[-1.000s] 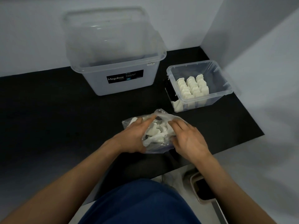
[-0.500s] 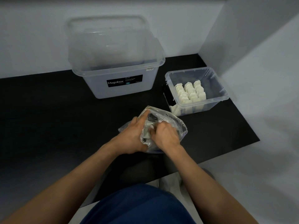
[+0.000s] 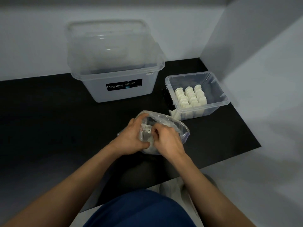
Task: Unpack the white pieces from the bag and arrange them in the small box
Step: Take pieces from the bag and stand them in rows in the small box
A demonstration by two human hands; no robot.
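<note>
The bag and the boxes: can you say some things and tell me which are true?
The small box already holds white pieces standing in rows. True.
The big box is full of white pieces. False: none show inside it.
The right hand reaches into the bag. True.
The left hand is inside the small box. False: it holds the bag's edge.
The small box sits left of the big box. False: it sits right of it.

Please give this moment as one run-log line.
phase: unpacking | left hand: grips bag | right hand: reaches into bag, grasp unclear | small box: partly filled with white pieces
</note>
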